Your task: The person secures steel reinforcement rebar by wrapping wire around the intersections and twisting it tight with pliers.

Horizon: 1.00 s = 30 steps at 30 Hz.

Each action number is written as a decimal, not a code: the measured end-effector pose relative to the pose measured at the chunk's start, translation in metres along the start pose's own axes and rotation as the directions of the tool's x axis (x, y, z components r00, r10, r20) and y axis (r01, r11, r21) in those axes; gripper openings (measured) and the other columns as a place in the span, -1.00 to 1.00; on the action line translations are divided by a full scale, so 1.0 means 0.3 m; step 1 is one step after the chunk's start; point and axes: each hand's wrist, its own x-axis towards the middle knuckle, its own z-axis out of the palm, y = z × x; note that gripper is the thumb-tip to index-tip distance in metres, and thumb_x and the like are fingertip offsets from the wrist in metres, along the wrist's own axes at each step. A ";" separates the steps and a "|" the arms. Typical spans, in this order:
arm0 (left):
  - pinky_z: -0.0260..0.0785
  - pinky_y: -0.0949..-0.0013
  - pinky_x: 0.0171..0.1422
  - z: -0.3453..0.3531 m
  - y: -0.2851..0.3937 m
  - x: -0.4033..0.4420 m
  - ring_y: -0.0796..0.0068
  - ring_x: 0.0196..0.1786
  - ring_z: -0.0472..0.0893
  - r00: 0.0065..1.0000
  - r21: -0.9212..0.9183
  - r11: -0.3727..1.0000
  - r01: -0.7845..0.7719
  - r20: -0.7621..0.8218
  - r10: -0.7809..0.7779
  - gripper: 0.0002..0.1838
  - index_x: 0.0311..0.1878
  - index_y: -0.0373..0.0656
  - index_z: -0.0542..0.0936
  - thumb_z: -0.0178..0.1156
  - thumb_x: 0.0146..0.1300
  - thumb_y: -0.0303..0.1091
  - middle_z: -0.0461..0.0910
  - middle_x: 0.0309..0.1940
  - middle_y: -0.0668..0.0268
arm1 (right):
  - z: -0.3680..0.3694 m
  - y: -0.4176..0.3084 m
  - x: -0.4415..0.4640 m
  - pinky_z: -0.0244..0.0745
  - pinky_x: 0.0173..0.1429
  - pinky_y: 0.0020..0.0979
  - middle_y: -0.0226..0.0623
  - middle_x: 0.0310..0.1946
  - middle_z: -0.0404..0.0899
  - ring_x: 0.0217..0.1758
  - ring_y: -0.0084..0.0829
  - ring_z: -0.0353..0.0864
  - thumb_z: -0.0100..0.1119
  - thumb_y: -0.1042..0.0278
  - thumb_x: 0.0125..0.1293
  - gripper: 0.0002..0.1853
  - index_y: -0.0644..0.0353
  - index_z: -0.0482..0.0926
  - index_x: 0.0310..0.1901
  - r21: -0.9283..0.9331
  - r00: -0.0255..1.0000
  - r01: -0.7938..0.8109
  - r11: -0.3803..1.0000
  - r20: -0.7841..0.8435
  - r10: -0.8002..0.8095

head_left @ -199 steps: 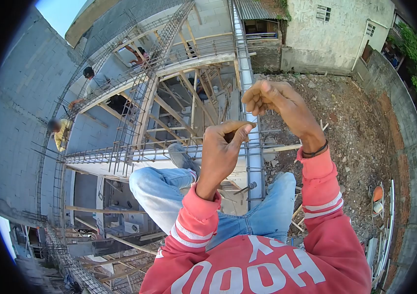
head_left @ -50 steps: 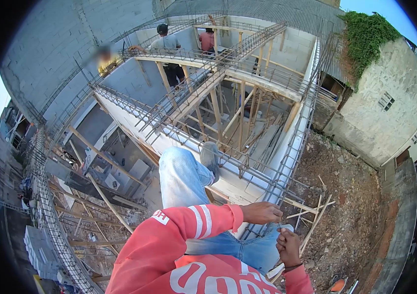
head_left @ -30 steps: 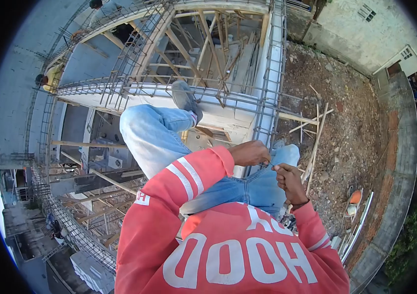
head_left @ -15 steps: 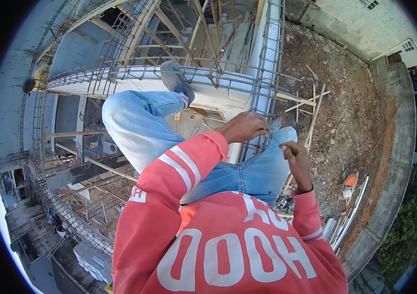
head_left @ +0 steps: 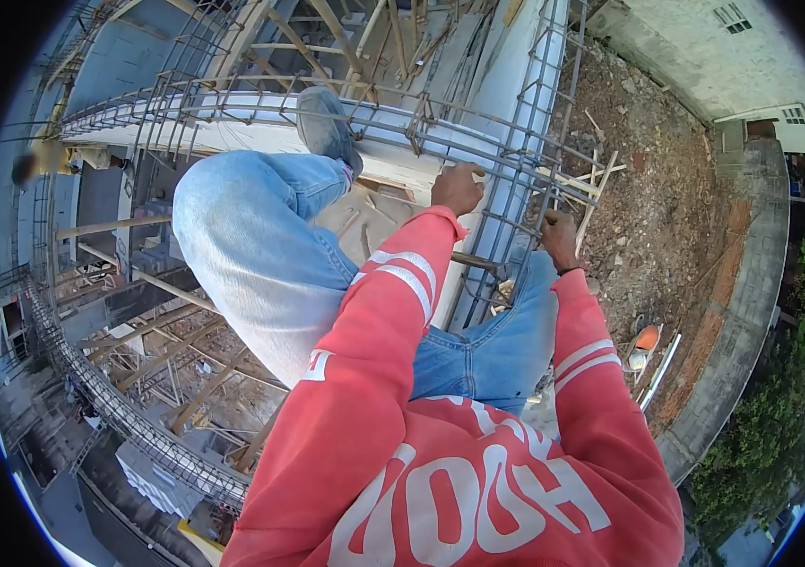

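Along a white-sided beam form (head_left: 516,42) runs a cage of rebar (head_left: 525,142) tied with stirrups. My left hand (head_left: 459,187) is closed at the left edge of this cage, with its fingers curled; what it holds is hidden. On the cage's right side my right hand (head_left: 561,234) is closed too, its fingertips at the bars, and anything in them is too small to make out. A short dark bar (head_left: 476,262) lies across the form just below my hands. My legs in blue jeans (head_left: 260,227) straddle the form.
A grey shoe (head_left: 325,123) rests at a crossing rebar cage (head_left: 232,109). Wooden props (head_left: 161,288) and rubble ground (head_left: 657,189) lie far below on both sides. At far left is another person (head_left: 48,156). An orange wheelbarrow (head_left: 646,340) stands below right.
Both hands have moved forward, away from my body, onto the rebar cage, and my arms are more stretched. A thin wire seen between my hands earlier no longer shows clearly.
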 end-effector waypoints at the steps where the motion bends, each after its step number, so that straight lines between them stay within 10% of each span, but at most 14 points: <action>1: 0.52 0.11 0.25 -0.001 0.015 -0.001 0.05 0.06 0.67 0.998 -0.025 0.998 0.059 -0.027 -0.059 -0.70 -0.02 0.00 0.78 0.39 0.22 -0.15 0.75 -0.12 0.05 | 0.017 -0.002 0.004 0.59 -0.17 -0.29 -0.07 -0.33 0.77 -0.32 -0.24 0.77 0.28 0.34 0.30 -0.76 0.24 0.77 -0.07 0.010 0.997 0.073 0.997 -0.004 -0.073; 9: 0.59 0.29 -0.12 0.155 -0.002 -0.001 0.30 -0.35 0.76 0.990 -0.447 0.885 0.129 0.109 -0.089 -0.64 -0.20 -0.21 0.81 0.48 0.09 -0.10 0.76 -0.43 0.16 | 0.051 0.009 -0.055 0.51 -0.05 -0.41 -0.28 -0.22 0.68 -0.17 -0.46 0.65 0.36 0.45 0.29 -0.76 0.29 0.75 -0.03 0.508 0.984 0.127 0.852 0.042 -0.171; 23: 0.59 0.18 0.04 0.122 0.033 -0.006 0.12 -0.24 0.75 0.981 -0.238 0.969 0.061 -0.163 -0.102 -0.71 -0.22 -0.18 0.80 0.54 0.00 -0.24 0.78 -0.36 0.16 | -0.070 -0.104 0.060 0.45 -0.35 -0.41 -0.29 -0.46 0.73 -0.47 -0.54 0.55 0.39 0.28 0.22 -0.71 0.33 0.79 -0.13 0.250 0.937 -0.182 0.951 0.338 0.091; 30: 0.51 0.09 0.12 0.086 0.037 0.012 0.04 0.11 0.63 0.931 -0.109 0.989 -0.099 -0.361 0.053 -0.62 0.03 -0.08 0.73 0.44 0.08 -0.36 0.64 0.03 0.12 | 0.021 -0.016 0.151 0.33 -0.48 -0.38 -0.33 -0.62 0.62 -0.60 -0.55 0.47 0.32 0.34 0.22 -0.78 0.36 0.78 -0.30 0.239 0.961 0.118 0.964 0.216 -0.171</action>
